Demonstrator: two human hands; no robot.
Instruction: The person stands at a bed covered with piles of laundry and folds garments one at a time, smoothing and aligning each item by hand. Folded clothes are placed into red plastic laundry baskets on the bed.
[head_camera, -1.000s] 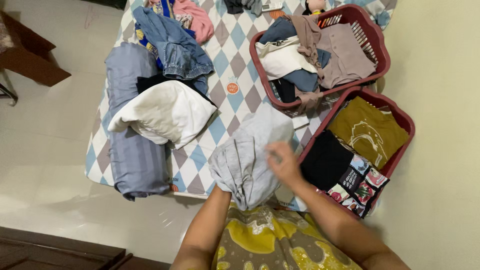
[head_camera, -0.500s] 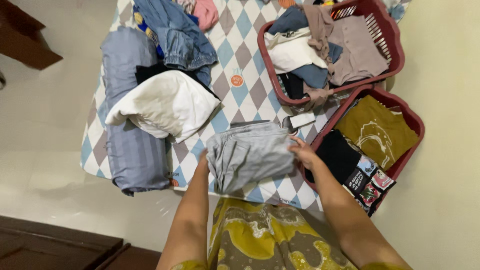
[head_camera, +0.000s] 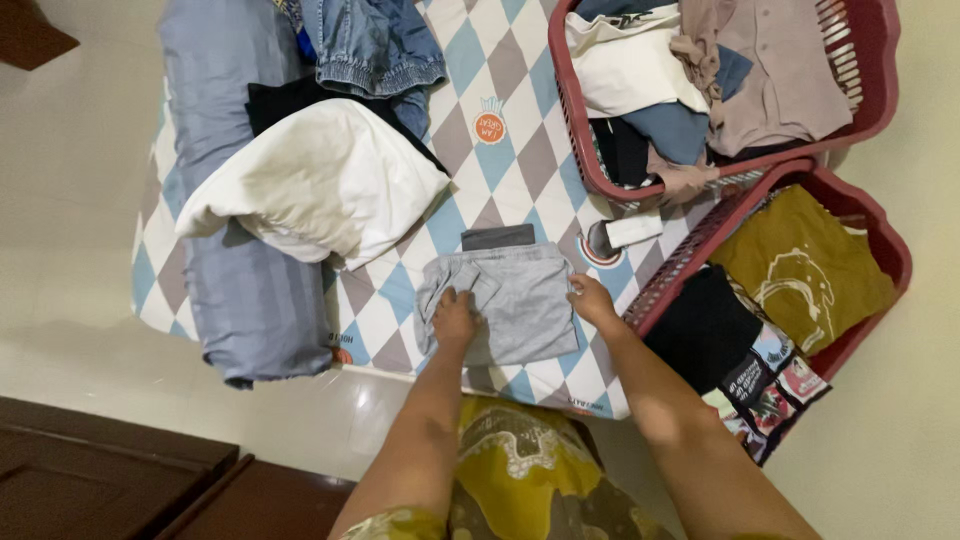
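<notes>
A folded grey garment lies flat on the checked mattress, with a dark waistband showing at its far edge. My left hand presses down on the garment's left part, fingers spread. My right hand touches its right edge, next to the near red basket.
The near red basket holds folded clothes: an olive shirt, a black piece and a printed one. A second red basket behind it holds loose clothes. A white pillow, a blue-grey bolster and denim lie to the left.
The grey garment was held bunched in the air, then came down onto the mattress; now it lies folded flat with both hands on it. The view has moved closer.
</notes>
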